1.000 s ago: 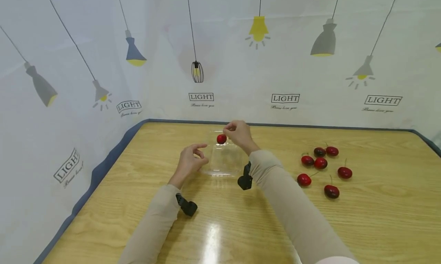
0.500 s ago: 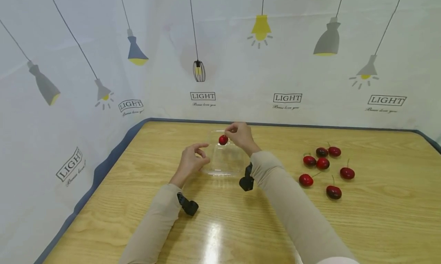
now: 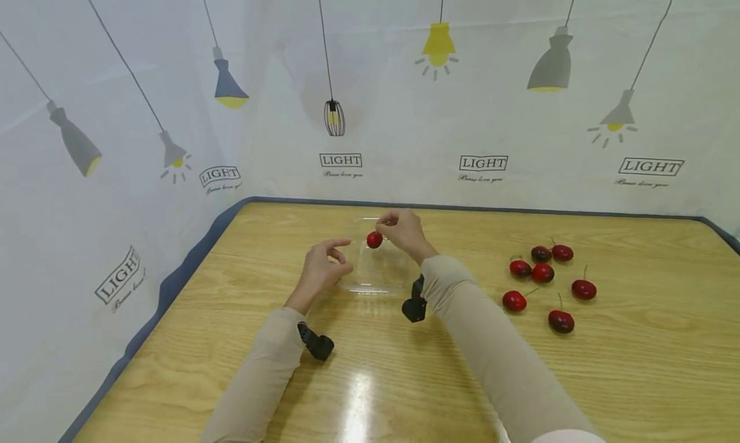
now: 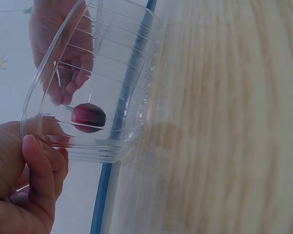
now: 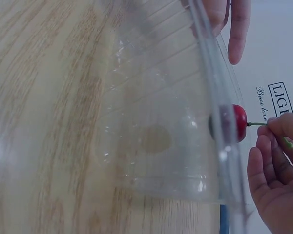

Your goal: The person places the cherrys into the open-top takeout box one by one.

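Observation:
Near the back of the table stands a clear plastic box (image 3: 381, 273), its far part lifting toward the wall. My left hand (image 3: 320, 268) holds the box at its left rim; in the left wrist view the thumb (image 4: 31, 146) lies on the rim, with finger parts showing through the plastic. By its green stem (image 5: 256, 124), a red cherry (image 3: 374, 239) hangs from the thumb and fingers of my right hand (image 3: 405, 231). The cherry is over the box, behind its rim in the right wrist view. Whether it touches the bottom cannot be told.
Several dark red cherries (image 3: 542, 273) lie loose on the wooden table (image 3: 451, 379) to the right, most with stems. A white wall sheet (image 3: 399, 128) printed with lamps rises behind the table's back edge. Black wrist cameras (image 3: 414, 307) sit under both sleeves.
My right hand has come slightly lower with the cherry, toward the box. The left hand stays at the rim, and the loose cherries have not moved.

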The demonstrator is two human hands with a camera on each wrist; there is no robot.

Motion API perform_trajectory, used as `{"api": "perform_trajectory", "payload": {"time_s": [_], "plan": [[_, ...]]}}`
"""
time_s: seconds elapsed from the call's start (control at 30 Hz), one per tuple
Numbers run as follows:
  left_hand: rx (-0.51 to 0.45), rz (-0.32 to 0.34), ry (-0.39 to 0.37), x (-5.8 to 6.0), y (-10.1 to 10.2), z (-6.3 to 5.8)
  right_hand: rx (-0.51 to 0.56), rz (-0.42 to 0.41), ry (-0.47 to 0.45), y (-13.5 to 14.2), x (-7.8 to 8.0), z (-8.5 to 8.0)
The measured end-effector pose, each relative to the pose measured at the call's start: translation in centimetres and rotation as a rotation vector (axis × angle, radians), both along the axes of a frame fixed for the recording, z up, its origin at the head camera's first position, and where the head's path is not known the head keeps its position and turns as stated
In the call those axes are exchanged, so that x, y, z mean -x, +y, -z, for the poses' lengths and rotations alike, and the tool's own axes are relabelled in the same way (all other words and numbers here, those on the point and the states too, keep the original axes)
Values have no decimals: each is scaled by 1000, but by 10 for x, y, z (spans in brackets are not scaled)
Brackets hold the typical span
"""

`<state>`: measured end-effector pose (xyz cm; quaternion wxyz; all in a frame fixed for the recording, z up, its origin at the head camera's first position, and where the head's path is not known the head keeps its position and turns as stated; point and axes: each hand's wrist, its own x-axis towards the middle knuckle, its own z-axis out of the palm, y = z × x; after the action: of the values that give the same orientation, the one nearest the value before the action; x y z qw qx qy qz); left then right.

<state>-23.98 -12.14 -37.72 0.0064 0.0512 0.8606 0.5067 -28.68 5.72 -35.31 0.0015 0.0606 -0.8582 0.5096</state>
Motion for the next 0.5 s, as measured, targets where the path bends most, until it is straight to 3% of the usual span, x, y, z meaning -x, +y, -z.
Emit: {"api": "perform_trajectory", "payload": {"time_s": [0.5], "plan": [[2, -5, 4, 2, 0, 2, -14, -4, -4, -1, -1, -1]]}}
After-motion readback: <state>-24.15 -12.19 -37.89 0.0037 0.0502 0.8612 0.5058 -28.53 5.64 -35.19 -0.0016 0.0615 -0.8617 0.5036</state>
